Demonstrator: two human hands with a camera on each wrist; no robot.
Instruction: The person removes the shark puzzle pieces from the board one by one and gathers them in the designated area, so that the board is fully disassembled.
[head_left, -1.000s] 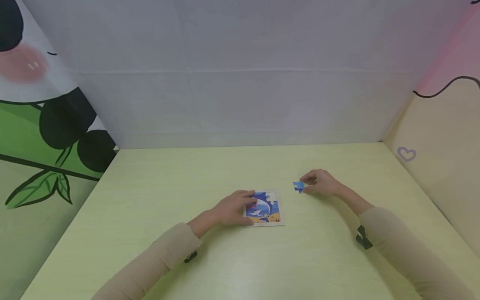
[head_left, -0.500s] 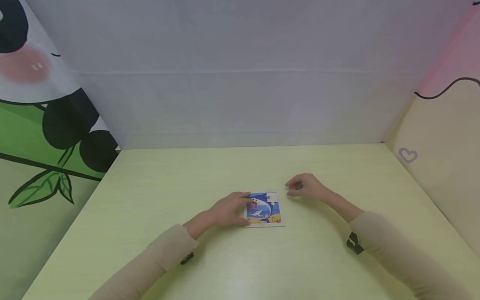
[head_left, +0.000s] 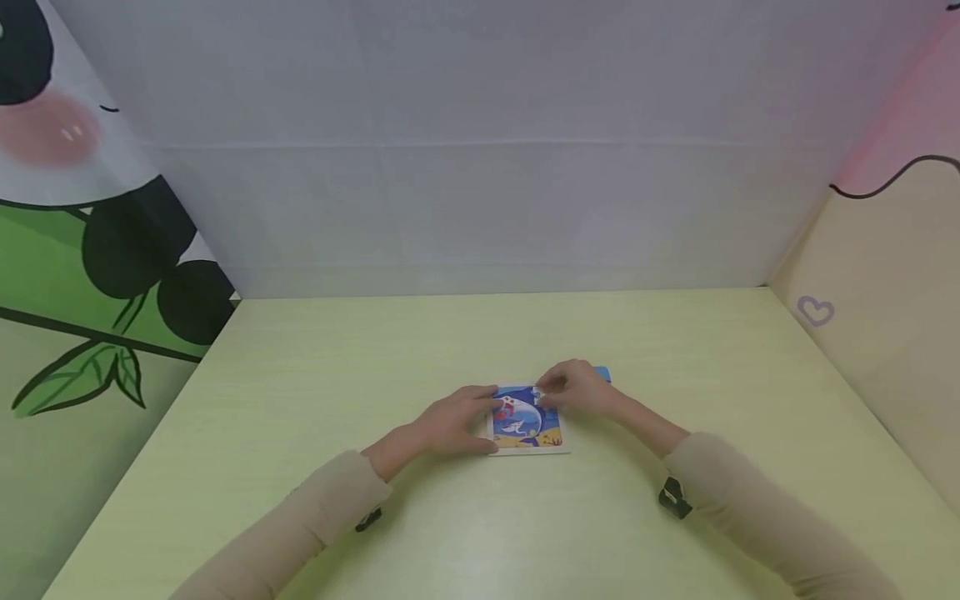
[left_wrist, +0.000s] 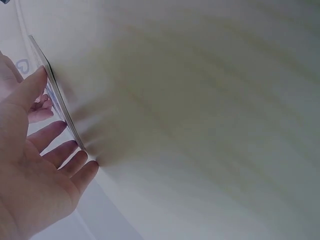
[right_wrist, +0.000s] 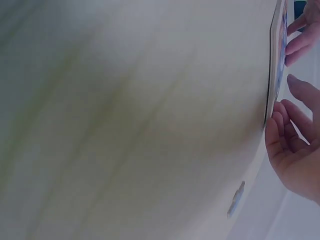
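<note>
A square picture puzzle (head_left: 525, 425) with a white border and a blue sea scene lies flat on the table. My left hand (head_left: 455, 421) rests at its left side, fingers on the top surface and thumb at the near edge; the left wrist view shows the fingertips (left_wrist: 79, 146) against the board's edge. At the upper right corner of the picture, my right hand (head_left: 579, 388) pinches a small puzzle piece (head_left: 537, 395), mostly hidden by the fingers. Another blue puzzle piece (head_left: 603, 373) lies on the table behind the right hand, also in the right wrist view.
The pale wood-grain table (head_left: 300, 367) runs back to a light grey wall (head_left: 480, 208). Painted walls stand at the left and right. Both wrists carry dark straps below beige sleeves (head_left: 750, 500).
My right hand has moved left and slightly nearer, from the loose pieces to the puzzle's upper right corner. One blue piece stays behind on the table. The left hand has hardly moved.
</note>
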